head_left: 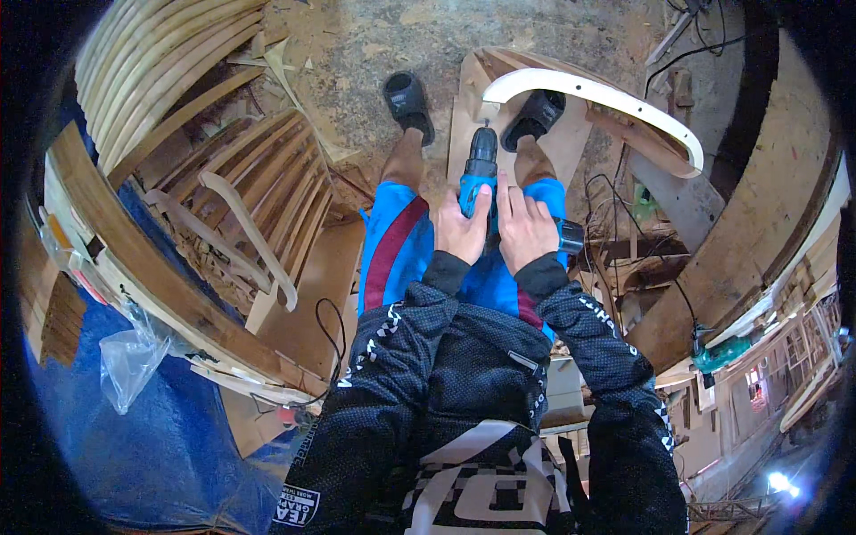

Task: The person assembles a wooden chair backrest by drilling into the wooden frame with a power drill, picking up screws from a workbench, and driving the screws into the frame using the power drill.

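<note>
Both grips clasp drill (480, 174); curved white piece (596, 102) beside, perhaps touching.

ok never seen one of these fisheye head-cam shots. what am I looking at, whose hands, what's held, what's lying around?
There is one picture, from a wide fisheye camera worn on a person's head and looking straight down, so straight edges bend near the rim. The dark sleeves coming in from the bottom are the wearer's own arms.

Both the left hand and the right hand grip a blue and black cordless drill, pointed down at a curved white wooden piece lying on brown boards by the sandalled feet.

To the person's left is a stack of curved wooden slats, with blue sheeting and a clear plastic bag below it. A green power tool lies on the right.
</note>
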A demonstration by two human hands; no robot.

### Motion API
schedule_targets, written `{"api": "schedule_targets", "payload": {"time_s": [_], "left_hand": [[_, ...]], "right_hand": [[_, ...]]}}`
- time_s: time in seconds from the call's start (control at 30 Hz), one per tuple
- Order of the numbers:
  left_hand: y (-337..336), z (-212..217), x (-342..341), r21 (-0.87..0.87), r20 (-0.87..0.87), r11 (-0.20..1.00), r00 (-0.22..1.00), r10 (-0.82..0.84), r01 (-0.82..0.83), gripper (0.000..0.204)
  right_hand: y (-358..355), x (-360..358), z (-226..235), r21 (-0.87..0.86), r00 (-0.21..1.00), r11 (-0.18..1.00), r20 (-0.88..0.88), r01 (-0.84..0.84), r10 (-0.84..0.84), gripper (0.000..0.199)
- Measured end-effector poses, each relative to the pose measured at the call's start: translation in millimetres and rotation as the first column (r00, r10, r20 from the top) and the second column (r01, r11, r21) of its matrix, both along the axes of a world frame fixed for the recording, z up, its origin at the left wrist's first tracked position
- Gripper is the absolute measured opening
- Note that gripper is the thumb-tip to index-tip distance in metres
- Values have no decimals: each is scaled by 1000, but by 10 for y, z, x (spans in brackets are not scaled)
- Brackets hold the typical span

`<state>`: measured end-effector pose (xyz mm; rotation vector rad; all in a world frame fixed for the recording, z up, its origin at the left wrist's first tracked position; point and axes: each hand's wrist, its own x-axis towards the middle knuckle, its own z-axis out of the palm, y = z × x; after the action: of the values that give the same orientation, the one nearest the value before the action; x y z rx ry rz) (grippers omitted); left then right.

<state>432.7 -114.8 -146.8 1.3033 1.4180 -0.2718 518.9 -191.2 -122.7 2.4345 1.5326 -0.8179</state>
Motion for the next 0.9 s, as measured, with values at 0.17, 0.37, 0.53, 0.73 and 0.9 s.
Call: {"api": "schedule_targets", "payload": {"time_s": [0.17,0.37,0.53,0.73,0.9], "left_hand": [[-19,-65,-19,12,26,1000,1000,11,-11,45],[-168,-277,-176,35,97,998,994,51,-55,41],[-164,-238,-177,74,121,996,992,34,-43,39],[-70,-199,-129,53,100,998,995,16,-21,40],[-73,-278,-203,13,98,996,991,91,-93,44]], "right_hand": [[-23,-11,-38,-4,1000,1000,-13,19,-19,63],[-86,-49,-121,21,998,999,-51,30,-29,65],[-99,-51,-119,52,995,997,-86,48,-43,65],[-38,0,-78,44,995,997,-76,66,-62,58],[33,-66,46,-21,1000,1000,21,-4,4,57]]}}
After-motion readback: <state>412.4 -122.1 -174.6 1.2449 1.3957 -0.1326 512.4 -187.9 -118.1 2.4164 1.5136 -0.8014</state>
